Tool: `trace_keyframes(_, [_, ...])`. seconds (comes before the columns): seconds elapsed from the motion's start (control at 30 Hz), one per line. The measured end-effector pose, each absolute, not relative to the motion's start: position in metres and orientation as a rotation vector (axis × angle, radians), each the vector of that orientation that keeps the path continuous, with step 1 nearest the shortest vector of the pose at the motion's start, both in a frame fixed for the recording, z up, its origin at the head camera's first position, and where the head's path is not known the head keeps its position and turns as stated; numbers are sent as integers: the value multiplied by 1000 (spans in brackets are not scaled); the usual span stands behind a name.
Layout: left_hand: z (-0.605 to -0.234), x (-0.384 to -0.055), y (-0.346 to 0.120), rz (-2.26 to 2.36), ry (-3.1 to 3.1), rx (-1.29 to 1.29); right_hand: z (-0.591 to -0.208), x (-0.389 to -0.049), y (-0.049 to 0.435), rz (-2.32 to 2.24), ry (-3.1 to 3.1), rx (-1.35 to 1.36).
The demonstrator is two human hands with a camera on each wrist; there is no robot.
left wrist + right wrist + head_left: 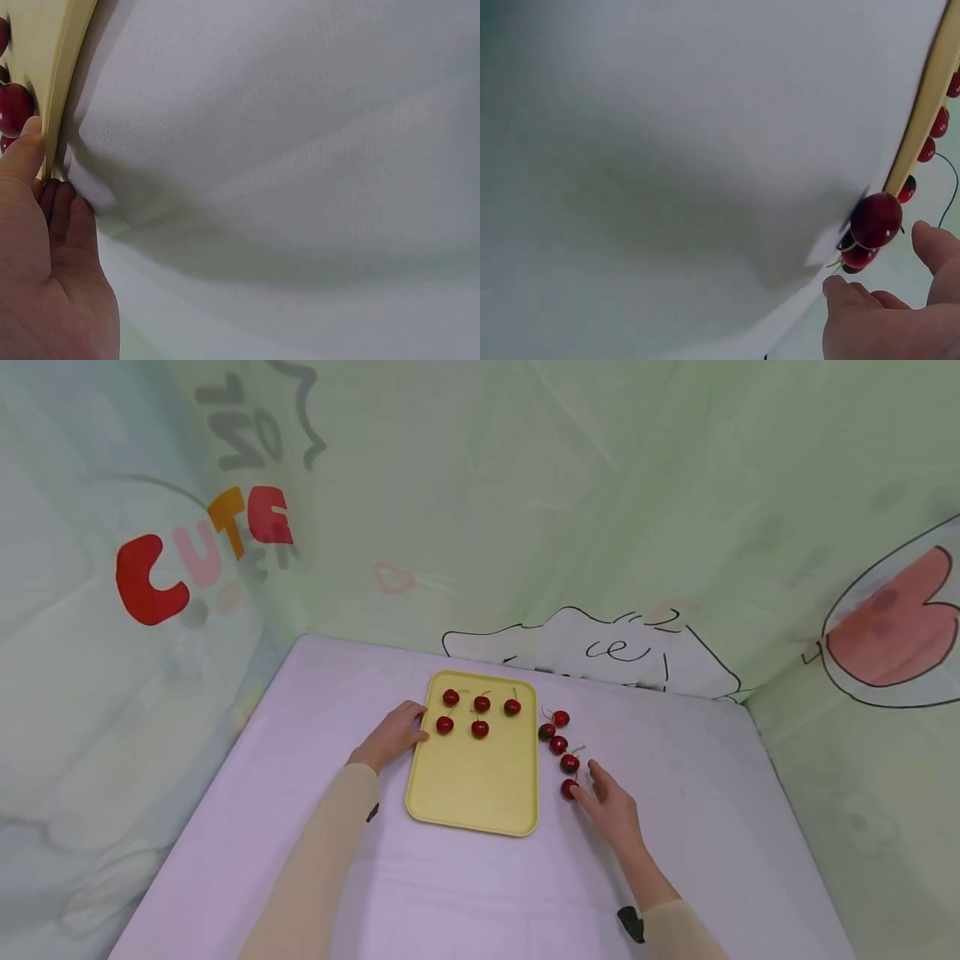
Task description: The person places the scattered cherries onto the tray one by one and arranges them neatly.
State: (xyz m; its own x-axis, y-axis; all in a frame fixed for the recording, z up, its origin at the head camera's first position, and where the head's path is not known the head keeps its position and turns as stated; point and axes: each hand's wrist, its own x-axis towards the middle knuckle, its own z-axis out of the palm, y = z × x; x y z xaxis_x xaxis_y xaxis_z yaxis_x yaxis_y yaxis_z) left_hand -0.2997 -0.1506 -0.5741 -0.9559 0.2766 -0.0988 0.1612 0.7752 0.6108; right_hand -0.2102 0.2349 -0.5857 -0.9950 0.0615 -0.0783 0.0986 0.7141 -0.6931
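Observation:
A yellow rectangular tray [472,785] bears several red cherries in two rows at its far end, among them one cherry [480,729]. My left hand [392,735] holds the tray's left rim; in the left wrist view, the thumb [28,146] lies at the rim near a cherry and the other fingers are at its outer side. Right of the tray, several stemmed cherries form a loose line on the cloth. My right hand [615,810] is at the nearest cherry [568,788] of that line, thumb and fingers spread apart around it, not closed on it.
A pale lilac cloth [465,893] covers the table. Printed fabric [525,510] hangs behind and at both sides, close to the table's edges. Other loose cherries, such as one cherry [561,718], lie close beside the tray's right rim.

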Motion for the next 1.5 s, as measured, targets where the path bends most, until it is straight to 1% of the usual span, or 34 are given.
trace_keyframes(0.13, [-572,-299,-151,939,2784,344,-601,-211,238,-1137,2888,101])
trace_keyframes(0.4, [-572,-299,-151,933,2780,342,-587,-202,224,-1196,2884,96])
trace_keyframes(0.77, [-575,-300,-151,918,2793,354,-590,-199,224,-1194,2918,46])
trace_keyframes(1.07, [-577,-301,-152,909,2800,362,-579,-195,222,-1141,2969,29])
trace_keyframes(1.23, [-574,-299,-151,923,2790,352,-569,-193,217,-1194,2997,-36])
trace_keyframes(1.5, [-571,-298,-150,916,2792,354,-549,-200,205,-1275,3010,-105])
